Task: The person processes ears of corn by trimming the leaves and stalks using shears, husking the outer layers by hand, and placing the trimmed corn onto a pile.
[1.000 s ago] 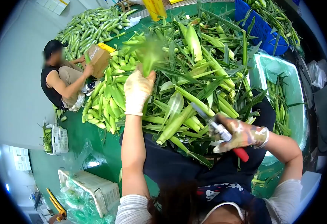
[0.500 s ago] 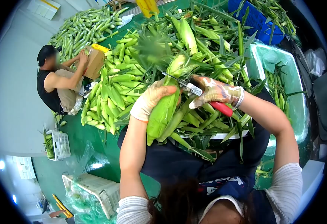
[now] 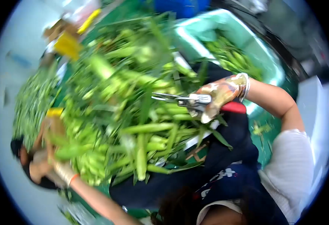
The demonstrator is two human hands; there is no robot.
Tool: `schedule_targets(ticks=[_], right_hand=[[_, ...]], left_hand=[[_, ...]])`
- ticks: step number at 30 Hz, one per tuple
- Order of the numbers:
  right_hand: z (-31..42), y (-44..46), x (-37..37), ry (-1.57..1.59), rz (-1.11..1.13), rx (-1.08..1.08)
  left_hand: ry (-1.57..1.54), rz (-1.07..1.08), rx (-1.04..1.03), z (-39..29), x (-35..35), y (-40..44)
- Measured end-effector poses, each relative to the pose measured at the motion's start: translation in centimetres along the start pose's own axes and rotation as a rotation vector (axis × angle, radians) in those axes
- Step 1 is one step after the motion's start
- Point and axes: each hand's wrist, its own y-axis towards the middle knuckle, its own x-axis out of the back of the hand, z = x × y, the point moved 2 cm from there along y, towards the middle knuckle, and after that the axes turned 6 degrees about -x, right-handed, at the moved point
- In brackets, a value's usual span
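My right hand (image 3: 220, 95), in a patterned glove, grips red-handled pruning shears (image 3: 196, 100). Their metal blades point left above the heap of corn ears and leaves (image 3: 145, 129). Far out to the left reaches my left hand (image 3: 63, 170), in a pale glove with an orange cuff edge. Motion smears its fingers. A blurred green corn ear (image 3: 72, 152) is just above that hand, at the pile of trimmed ears (image 3: 87, 165); whether the fingers touch it cannot be made out.
A co-worker (image 3: 33, 167) in a dark cap sits at the left beside a cardboard box (image 3: 54, 125). Behind lies another corn pile (image 3: 35, 105). A foam box lined with green plastic (image 3: 273, 62) holds leafy ears at upper right. A blue crate (image 3: 181, 7) stands at the top.
My left hand has swung from the corn ear at the shears out to the trimmed pile on the left. The shears stay in my right hand, and the view has turned.
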Motion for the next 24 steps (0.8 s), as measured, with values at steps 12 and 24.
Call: schedule_targets(ticks=[12,24], right_hand=[[-30.3,-14.8,20.5,-0.345,-1.602,-1.227],[-37.0,-14.3,16.8,-0.359,-1.204,-1.16]], left_hand=[[0.236,-0.052,0.18,7.3,-3.4,7.8],[0.293,0.425,0.274,3.4,0.2,0.1]])
